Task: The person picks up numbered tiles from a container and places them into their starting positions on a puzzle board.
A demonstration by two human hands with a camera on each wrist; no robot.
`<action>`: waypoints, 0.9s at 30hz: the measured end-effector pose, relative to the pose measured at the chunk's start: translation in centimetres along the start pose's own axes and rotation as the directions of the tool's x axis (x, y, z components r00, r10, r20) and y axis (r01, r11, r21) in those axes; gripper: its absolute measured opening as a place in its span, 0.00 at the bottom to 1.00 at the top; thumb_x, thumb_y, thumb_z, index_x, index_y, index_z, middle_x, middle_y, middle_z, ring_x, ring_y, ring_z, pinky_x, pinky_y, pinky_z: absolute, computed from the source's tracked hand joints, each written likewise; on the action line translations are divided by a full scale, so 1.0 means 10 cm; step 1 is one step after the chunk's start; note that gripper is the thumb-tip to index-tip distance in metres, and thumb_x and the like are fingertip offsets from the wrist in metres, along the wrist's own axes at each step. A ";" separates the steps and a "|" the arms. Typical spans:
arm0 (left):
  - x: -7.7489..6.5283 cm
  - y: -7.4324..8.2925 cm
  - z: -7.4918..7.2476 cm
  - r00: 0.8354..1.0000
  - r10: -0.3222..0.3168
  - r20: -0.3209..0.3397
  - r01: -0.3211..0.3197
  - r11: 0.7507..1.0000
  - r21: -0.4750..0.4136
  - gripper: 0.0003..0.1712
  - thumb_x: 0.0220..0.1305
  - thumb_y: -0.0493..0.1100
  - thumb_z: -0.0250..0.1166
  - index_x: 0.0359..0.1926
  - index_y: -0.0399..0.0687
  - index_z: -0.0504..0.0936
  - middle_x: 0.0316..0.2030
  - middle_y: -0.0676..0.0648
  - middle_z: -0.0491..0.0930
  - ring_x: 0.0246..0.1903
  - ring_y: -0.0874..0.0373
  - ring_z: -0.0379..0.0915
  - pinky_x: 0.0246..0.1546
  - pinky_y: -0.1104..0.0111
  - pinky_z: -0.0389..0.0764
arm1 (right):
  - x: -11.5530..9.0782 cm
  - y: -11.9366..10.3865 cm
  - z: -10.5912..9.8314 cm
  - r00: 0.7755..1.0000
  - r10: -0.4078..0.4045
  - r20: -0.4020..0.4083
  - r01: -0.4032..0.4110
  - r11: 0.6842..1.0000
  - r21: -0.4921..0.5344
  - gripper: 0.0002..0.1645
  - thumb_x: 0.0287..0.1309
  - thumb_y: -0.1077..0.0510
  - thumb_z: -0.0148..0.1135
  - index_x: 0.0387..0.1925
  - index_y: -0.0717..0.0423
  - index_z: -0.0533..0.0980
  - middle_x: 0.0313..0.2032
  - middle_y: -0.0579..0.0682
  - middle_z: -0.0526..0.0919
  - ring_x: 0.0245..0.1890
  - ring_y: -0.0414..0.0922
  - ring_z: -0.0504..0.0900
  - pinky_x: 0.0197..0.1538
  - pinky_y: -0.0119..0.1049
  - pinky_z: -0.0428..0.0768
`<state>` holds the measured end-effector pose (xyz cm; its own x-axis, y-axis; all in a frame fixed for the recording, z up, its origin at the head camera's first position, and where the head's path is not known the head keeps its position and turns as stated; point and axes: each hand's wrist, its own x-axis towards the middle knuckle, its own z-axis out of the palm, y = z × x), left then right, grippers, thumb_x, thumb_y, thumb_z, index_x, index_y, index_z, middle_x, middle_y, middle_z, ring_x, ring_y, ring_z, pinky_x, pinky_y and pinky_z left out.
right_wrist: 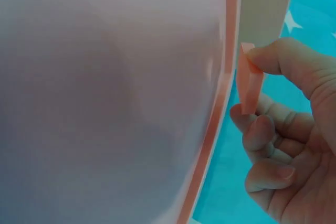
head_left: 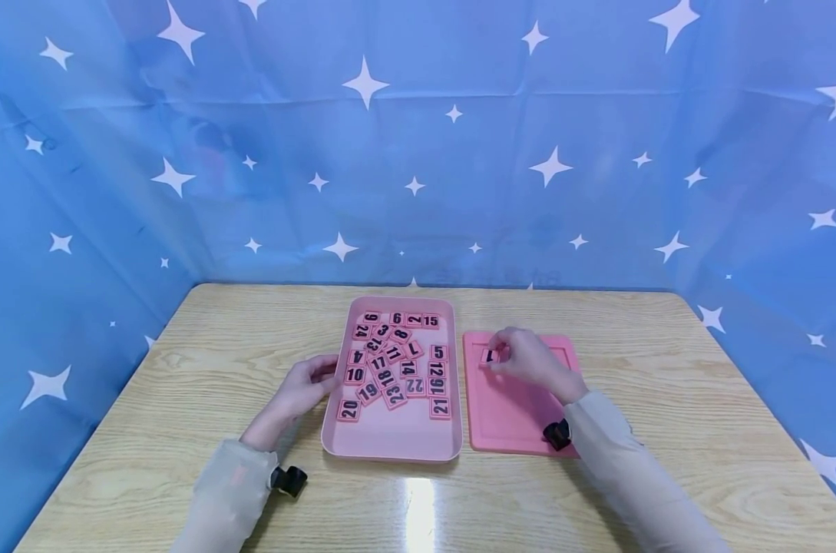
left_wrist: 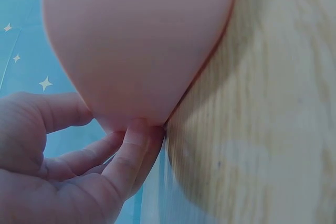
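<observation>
My left hand [head_left: 305,384] is at the left side of a shallow pink tray [head_left: 390,447], holding its wall with bent fingers. In the left wrist view, the fingertips [left_wrist: 137,129] meet the tray's outer wall [left_wrist: 142,45]. Inside the tray lie several pink number tiles [head_left: 394,395] with black numerals, turned various ways. My right hand [head_left: 528,359] pinches a small pink tile [head_left: 488,356] between thumb and fingers, above the upper left of a pink board [head_left: 500,430]. What shows of its numeral looks like a 1. The right wrist view shows the tile [right_wrist: 249,80] edge-on.
Tray and board stand side by side on a light wood table [head_left: 238,330], a narrow gap between them. A blue curtain [head_left: 418,215] with white stars hangs behind the table and along both sides. Each wrist wears a black camera [head_left: 289,481].
</observation>
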<state>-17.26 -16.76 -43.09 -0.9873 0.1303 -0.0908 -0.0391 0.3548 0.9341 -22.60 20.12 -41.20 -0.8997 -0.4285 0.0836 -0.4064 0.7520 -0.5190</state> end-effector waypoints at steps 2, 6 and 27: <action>0.00 0.00 0.00 1.000 0.000 0.000 0.000 1.000 0.002 0.24 0.61 0.29 0.56 0.58 0.23 0.67 0.51 0.28 0.73 0.49 0.40 0.73 0.51 0.59 0.75 | -0.01 0.01 0.00 1.000 -0.021 0.003 0.021 1.000 0.008 0.13 0.43 0.60 0.73 0.30 0.61 0.78 0.25 0.48 0.77 0.24 0.40 0.72 0.30 0.35 0.74; -0.01 0.00 0.01 1.000 -0.002 -0.001 0.002 1.000 0.003 0.24 0.60 0.29 0.56 0.57 0.23 0.68 0.50 0.28 0.74 0.48 0.40 0.73 0.50 0.60 0.76 | -0.03 0.00 0.00 0.998 -0.062 0.018 0.062 0.998 0.013 0.10 0.42 0.63 0.71 0.29 0.62 0.77 0.24 0.47 0.76 0.23 0.39 0.72 0.29 0.34 0.74; 0.00 -0.01 0.00 1.000 0.014 0.002 -0.014 1.000 0.013 0.24 0.60 0.29 0.57 0.57 0.23 0.68 0.50 0.29 0.74 0.48 0.41 0.73 0.50 0.59 0.76 | 0.04 -0.02 -0.11 0.974 -0.036 0.223 0.038 0.999 -0.003 0.15 0.41 0.71 0.69 0.35 0.64 0.76 0.19 0.47 0.72 0.22 0.39 0.67 0.32 0.34 0.70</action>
<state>-17.26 -16.80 -43.22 -0.9875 0.1369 -0.0786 -0.0235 0.3650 0.9307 -23.03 20.39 -40.18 -0.8263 -0.5561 -0.0893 -0.4406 0.7369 -0.5128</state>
